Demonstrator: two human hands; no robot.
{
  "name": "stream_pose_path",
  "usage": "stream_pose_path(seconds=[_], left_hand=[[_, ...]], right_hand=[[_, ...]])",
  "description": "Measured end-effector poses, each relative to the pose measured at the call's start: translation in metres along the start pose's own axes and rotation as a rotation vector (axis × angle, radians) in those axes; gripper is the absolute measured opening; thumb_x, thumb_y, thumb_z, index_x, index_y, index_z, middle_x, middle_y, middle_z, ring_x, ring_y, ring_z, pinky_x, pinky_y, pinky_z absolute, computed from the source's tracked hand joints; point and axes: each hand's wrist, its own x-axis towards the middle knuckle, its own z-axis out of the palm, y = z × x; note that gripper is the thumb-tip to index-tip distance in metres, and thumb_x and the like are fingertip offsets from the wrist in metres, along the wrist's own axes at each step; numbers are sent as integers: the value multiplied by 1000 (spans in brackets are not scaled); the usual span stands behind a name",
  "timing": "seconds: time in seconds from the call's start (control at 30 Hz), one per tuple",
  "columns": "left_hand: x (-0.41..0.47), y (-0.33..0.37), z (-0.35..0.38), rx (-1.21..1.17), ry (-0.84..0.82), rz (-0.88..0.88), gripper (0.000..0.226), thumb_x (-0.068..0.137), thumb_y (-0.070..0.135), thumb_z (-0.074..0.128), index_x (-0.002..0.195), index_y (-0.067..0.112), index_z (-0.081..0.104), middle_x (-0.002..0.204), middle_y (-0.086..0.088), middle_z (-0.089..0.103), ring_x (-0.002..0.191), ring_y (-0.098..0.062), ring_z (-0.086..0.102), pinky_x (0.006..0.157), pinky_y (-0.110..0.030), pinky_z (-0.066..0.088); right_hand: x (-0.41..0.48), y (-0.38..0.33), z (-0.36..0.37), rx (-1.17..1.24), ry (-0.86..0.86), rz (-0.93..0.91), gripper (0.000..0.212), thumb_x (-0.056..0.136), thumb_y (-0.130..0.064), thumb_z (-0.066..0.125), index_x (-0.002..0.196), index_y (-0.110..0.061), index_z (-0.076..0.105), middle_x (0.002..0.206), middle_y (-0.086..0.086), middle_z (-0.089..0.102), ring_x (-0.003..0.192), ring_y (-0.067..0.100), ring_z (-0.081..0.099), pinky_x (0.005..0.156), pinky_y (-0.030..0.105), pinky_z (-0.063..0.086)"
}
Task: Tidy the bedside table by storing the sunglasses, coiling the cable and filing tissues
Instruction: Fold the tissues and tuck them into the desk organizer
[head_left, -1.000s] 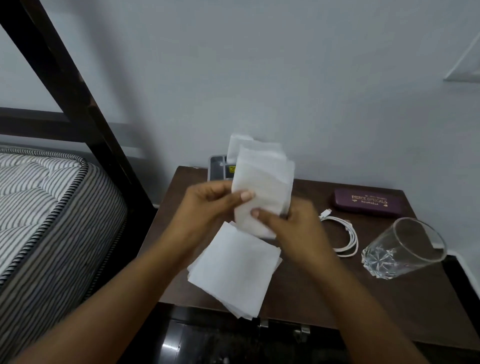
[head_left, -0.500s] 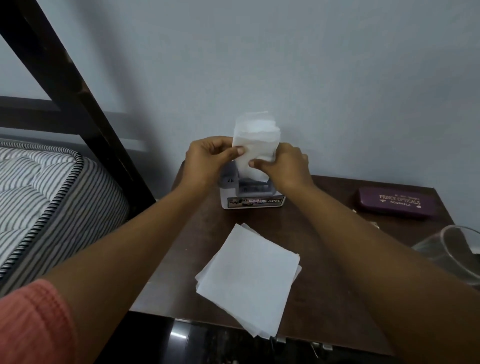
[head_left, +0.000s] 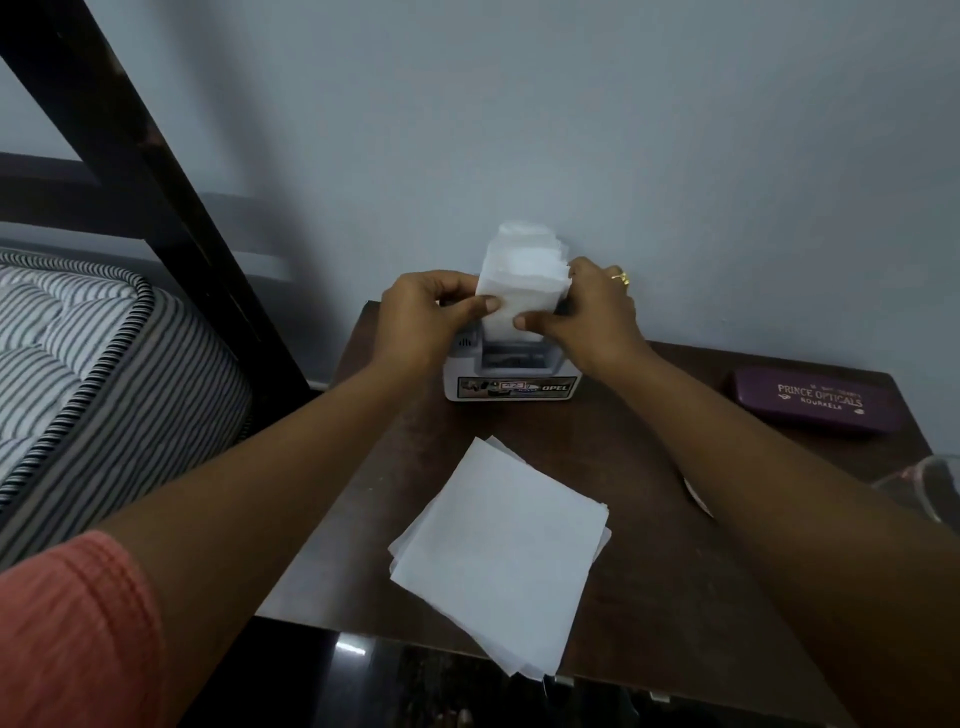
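A folded bundle of white tissues (head_left: 519, 280) stands upright in the slot of a small white holder (head_left: 511, 387) at the back of the dark wooden bedside table (head_left: 675, 597). My left hand (head_left: 426, 317) pinches the bundle's left edge and my right hand (head_left: 587, 312) pinches its right edge, thumbs on the front. A second stack of flat white tissues (head_left: 498, 551) lies near the table's front edge. The purple glasses case (head_left: 815, 400) lies shut at the back right. My right forearm hides most of the white cable (head_left: 696, 499).
A clear glass (head_left: 930, 483) lies partly out of frame at the right edge. A striped mattress (head_left: 78, 374) and a dark bed post (head_left: 171, 218) stand to the left. The wall rises right behind the holder.
Both hands carried the tissue bundle from above the table's middle back to the holder and lowered it into the slot. The view shifted closer and to the left.
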Motion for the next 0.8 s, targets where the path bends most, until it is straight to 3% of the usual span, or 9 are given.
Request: stream_pose_path(seconds=[0.17,0.23,0.3,0.4,0.47,0.7,0.8], left_hand=[[-2,6,2,129,-31,35,18,79,14,72,97,11,73,86,10,64,66,7,55,55,2,42],[-1,7,0,150,-17,32,15,79,16,72,93,13,73,83,11,63,66,8,54,55,1,43],[1,8,0,161,-11,21,15,77,19,74,92,15,74,84,8,66,67,5,57,61,-5,47],[4,8,4,250,-22,7,21,75,24,75,94,16,75,96,1,72,81,-12,64,82,-35,55],[4,10,5,290,-21,8,21,74,28,76,93,18,75,89,0,71,85,-19,66,84,-44,54],[4,11,4,278,34,16,20,76,26,75,92,14,74,85,3,64,77,-13,59,81,-39,54],[2,12,3,303,18,23,22,76,27,75,95,15,74,98,-4,70,82,-16,60,82,-40,54]], right_hand=[[2,1,0,62,-64,-13,34,65,-36,81,85,-22,57,106,5,53,103,29,52,84,49,50],[4,4,-1,81,-60,-29,34,69,-36,78,92,-14,66,105,4,49,98,29,55,82,50,51],[4,6,-2,85,-46,-17,37,72,-35,76,95,-8,66,100,1,45,97,28,54,84,50,50],[4,10,0,53,-47,-5,38,72,-35,75,96,-8,66,99,-1,42,98,27,52,87,49,48],[4,10,0,66,-45,-9,36,72,-37,75,95,-11,66,101,-1,41,99,27,51,87,49,47],[11,17,4,120,-46,-23,24,72,-37,74,81,-16,70,102,8,55,90,30,58,77,52,52],[10,17,6,116,-39,-9,31,73,-34,75,92,-10,71,105,5,54,92,26,57,79,46,53]])
